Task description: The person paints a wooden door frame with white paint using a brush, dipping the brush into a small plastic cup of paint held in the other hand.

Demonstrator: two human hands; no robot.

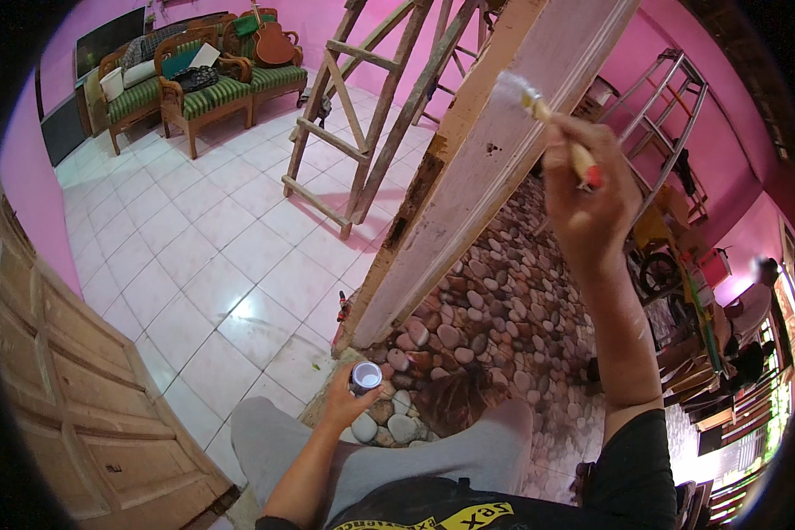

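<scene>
In my right hand [587, 194] is a paintbrush [532, 102] with a wooden handle, a red tip and whitish bristles, raised at the upper part of a pale pinkish-white door frame [490, 177], which has bare, rough edges along one side. Whether the bristles touch the wood I cannot tell. Low near my lap, my left hand [346, 393] grips a small cup [367, 376] with white paint or a similar pale content inside.
A wooden ladder [362, 150] stands beyond the frame, near green striped chairs [212, 102] holding a guitar [274, 44]. A wooden door [71, 371] is at left. Right are a metal ladder [667, 115] and cluttered items. The floor has white tiles [177, 256] and pebble-patterned covering [468, 309].
</scene>
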